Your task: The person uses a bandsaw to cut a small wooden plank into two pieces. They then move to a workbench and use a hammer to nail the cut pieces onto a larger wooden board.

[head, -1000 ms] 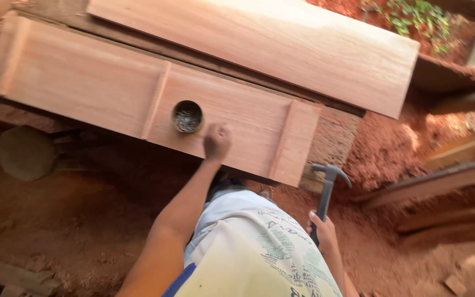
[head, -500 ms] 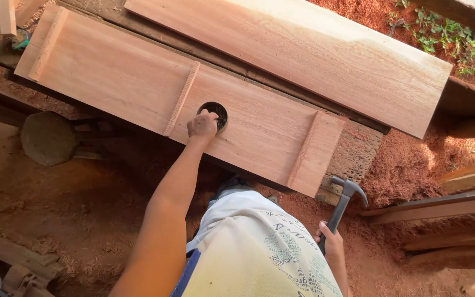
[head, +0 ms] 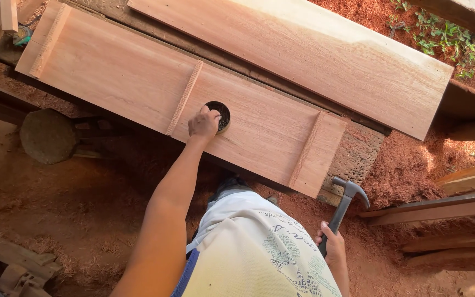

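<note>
Since the earlier frames, your left hand (head: pixel 203 122) has travelled up the board from below the small round container (head: pixel 218 115) and now rests against it.

Your left fingers are curled together over the tin's left edge, at about nine o'clock on its rim, but you cannot tell from this view whether they pinch anything inside. The container is shallow, dark and round, and it sits on the battened wooden panel (head: pixel 122 77), just right of the middle cross batten (head: pixel 184 98). It looks light and rigid and would likely slide or tip if nudged, so taking it by the rim from above seems safest.

Your right hand (head: pixel 333 247), down at five o'clock beside your hip, is closed around the dark handle of a claw hammer (head: pixel 343 212), with the steel head pointing up. The hammer looks heavy at the head, and your grip sits low on the shaft.

Farther out, a second broad plank (head: pixel 303 52) lies beyond the panel at twelve o'clock. Red sawdust (head: pixel 408 165) covers the ground, and a round stool (head: pixel 45 135) stands at nine o'clock.
</note>
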